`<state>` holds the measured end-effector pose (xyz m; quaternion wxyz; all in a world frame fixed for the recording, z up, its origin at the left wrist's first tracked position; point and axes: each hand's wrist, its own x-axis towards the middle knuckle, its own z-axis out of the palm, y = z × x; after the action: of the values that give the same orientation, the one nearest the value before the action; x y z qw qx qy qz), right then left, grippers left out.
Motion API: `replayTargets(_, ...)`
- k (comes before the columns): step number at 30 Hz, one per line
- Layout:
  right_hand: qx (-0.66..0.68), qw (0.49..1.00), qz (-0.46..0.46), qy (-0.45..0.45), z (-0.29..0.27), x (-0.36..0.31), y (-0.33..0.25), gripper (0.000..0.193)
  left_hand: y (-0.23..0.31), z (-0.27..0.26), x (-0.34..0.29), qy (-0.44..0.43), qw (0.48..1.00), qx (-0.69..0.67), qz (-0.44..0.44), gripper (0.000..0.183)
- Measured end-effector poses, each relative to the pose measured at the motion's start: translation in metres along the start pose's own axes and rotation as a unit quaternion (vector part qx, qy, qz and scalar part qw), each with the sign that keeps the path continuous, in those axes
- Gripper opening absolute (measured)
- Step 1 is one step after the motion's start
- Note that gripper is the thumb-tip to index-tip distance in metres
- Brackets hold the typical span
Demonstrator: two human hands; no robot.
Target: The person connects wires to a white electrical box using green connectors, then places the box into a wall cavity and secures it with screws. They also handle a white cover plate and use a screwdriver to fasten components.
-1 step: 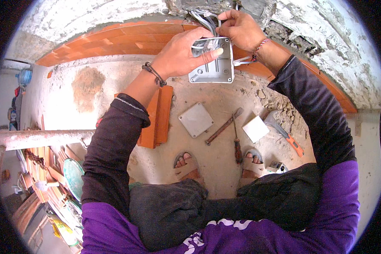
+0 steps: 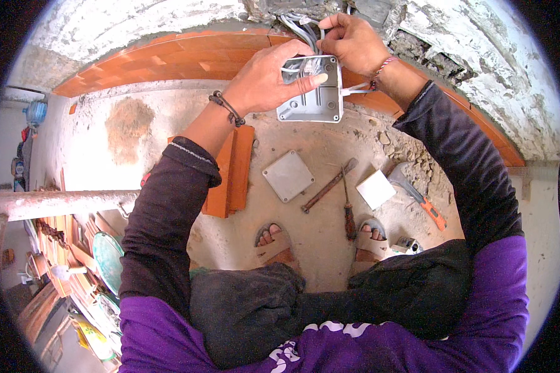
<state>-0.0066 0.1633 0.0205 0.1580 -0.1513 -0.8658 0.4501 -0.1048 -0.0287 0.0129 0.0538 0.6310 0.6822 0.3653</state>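
A grey square junction box (image 2: pixel 295 112), its open side toward me, is held up near the wall. My left hand (image 2: pixel 264 78) grips its left side, thumb laid across the opening and fingers behind the box. Grey cables (image 2: pixel 302 28) come from the broken wall and run down to the back of the box. Just above the box's upper right corner, my right hand (image 2: pixel 353 45) pinches one of these cables between bent fingers. A further cable (image 2: pixel 354 91) sticks out from the box's right side.
On the dusty floor lie a grey box cover (image 2: pixel 289 176), a chisel (image 2: pixel 330 185), a screwdriver (image 2: pixel 349 217), a white square plate (image 2: pixel 376 189) and a hammer (image 2: pixel 420 198) with an orange grip. Orange tiles (image 2: pixel 238 171) are stacked left of them. Rubble (image 2: pixel 417 152) lies along the wall.
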Motion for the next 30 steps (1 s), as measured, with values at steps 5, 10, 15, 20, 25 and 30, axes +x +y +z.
replayTargets(5, -0.096, 0.988, -0.109, -0.049, -0.007, 0.007, -0.01, 0.023, -0.005, 0.004, 0.0, 0.017, 1.0, 0.004, -0.006, 0.045)
replayTargets(10, 0.033, 0.996, -0.056, -0.068, -0.011, 0.018, -0.009, 0.019, 0.003, 0.008, 0.006, 0.034, 0.999, 0.019, -0.022, 0.05)
replayTargets(15, 0.076, 0.993, -0.045, -0.079, -0.017, 0.011, 0.002, 0.026, 0.007, 0.002, 0.005, 0.11, 0.99, -0.04, -0.08, 0.06)
replayTargets(20, 0.051, 0.988, -0.081, -0.117, -0.032, -0.019, 0.01, 0.024, 0.022, 0.012, 0.012, 0.139, 0.979, -0.035, -0.147, 0.071)
replayTargets(25, 0.161, 0.986, -0.002, -0.049, -0.015, -0.019, 0.011, 0.019, 0.029, -0.002, -0.002, 0.148, 0.975, 0.079, -0.146, 0.054)
replayTargets(30, 0.146, 0.989, -0.024, 0.006, -0.002, -0.026, 0.012, 0.02, 0.066, -0.001, -0.005, 0.123, 0.965, 0.216, -0.086, 0.026)
